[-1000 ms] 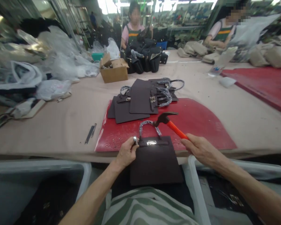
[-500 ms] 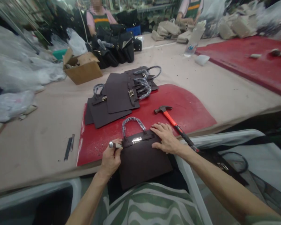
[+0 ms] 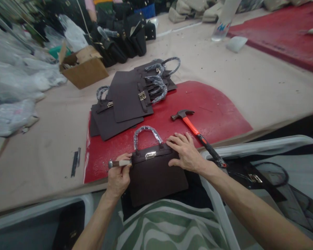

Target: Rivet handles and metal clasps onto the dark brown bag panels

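A dark brown handbag panel (image 3: pixel 159 180) lies across the table's front edge and my lap, with a plastic-wrapped handle (image 3: pixel 147 130) and a shiny metal clasp (image 3: pixel 150 155) at its top. At its upper left corner, my left hand (image 3: pixel 119 178) is closed around a short tool (image 3: pixel 120 163) with a metal cap and a brown and white shaft. Its tip, at the panel's edge, is partly hidden by my fingers. My right hand (image 3: pixel 184 152) rests open on the panel's upper right corner, fingers spread. Just right of it lies a claw hammer (image 3: pixel 198 135) with an orange and black handle.
More brown panels with wrapped handles (image 3: pixel 130 97) are stacked on the red mat (image 3: pixel 211 104). Two thin dark strips (image 3: pixel 75 163) lie at left. Behind are a cardboard box (image 3: pixel 85 74) and black bags (image 3: pixel 130 38). Bins (image 3: pixel 216 205) flank my lap.
The tool in my left hand has tilted over to the left, so more of its shaft shows. My right hand stays on the panel. The whole view has tipped downward.
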The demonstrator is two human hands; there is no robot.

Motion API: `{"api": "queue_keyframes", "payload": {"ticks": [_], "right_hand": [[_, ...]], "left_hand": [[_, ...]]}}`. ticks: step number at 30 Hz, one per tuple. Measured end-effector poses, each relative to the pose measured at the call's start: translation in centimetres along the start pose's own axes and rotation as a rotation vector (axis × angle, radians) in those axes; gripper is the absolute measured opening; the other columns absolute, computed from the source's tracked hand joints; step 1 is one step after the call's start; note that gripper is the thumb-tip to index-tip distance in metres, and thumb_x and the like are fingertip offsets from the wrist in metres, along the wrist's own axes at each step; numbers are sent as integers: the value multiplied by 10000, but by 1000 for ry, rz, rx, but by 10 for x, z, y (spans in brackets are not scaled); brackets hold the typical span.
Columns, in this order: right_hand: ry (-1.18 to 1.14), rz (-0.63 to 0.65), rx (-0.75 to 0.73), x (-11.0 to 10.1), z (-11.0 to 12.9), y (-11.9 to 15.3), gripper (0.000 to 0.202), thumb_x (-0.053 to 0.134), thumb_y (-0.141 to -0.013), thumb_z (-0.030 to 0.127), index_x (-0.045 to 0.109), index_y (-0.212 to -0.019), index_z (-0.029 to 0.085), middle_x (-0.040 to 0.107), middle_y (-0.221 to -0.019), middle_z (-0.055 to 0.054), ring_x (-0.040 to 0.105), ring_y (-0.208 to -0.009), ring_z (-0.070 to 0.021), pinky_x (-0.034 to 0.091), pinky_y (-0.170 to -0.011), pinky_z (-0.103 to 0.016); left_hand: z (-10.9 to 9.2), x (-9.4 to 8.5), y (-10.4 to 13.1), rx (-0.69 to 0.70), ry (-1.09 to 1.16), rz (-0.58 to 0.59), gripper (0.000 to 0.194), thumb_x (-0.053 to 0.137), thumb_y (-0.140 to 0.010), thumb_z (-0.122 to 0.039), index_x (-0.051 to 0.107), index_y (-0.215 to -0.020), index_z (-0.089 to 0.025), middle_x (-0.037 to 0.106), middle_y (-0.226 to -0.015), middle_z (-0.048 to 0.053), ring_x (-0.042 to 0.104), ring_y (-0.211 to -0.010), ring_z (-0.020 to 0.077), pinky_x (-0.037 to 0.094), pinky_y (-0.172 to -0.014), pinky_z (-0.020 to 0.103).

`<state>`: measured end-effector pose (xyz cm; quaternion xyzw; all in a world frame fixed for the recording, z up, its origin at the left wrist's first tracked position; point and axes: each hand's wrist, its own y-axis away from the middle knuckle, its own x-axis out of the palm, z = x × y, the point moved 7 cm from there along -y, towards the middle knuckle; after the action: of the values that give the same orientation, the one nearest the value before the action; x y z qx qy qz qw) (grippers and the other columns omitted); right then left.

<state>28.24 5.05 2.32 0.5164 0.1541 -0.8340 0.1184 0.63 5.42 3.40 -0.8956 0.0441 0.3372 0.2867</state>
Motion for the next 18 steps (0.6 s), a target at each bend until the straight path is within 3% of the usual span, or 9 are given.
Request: {"api": "queue_keyframes", "payload": {"ticks": [4, 10, 13, 18], "right_hand": [[25, -6, -10, -1, -1, 0, 731, 834, -752, 474, 568, -1396, 252, 542, -1460, -109, 364, -1417, -390, 172, -1174, -678], [38, -17, 41, 1, -2, -1, 733, 870, -717, 467, 604, -1360, 239, 523, -1476, -118, 369, -1416, -387, 177, -1180, -678], [35, -32, 66, -1, -4, -1, 758, 902, -660, 492, 637, -1326, 244, 508, -1489, -123, 360, -1419, -400, 188, -1170, -689], [15, -43, 83, -4, -4, -2, 781, 907, -635, 515, 647, -1320, 245, 485, -1509, -121, 347, -1426, -404, 191, -1170, -684]], "left_hand": [[-3, -4, 2, -25, 49, -20, 73, 559, -948, -182, 624, -977, -195, 704, -1073, 67, 688, -1047, 218, 565, -970, 440], [-12, -21, -7, -185, 170, -201, 90, 627, -938, -213, 653, -1018, -180, 716, -1096, 73, 708, -1038, 232, 566, -971, 432], [-35, 0, -21, -134, 269, -144, 63, 627, -941, -194, 643, -999, -177, 722, -1077, 71, 720, -1020, 224, 579, -955, 416], [-68, 64, -37, 21, 371, 16, 108, 626, -938, -167, 633, -1042, -192, 725, -1126, 96, 707, -1079, 228, 598, -942, 413]]}}
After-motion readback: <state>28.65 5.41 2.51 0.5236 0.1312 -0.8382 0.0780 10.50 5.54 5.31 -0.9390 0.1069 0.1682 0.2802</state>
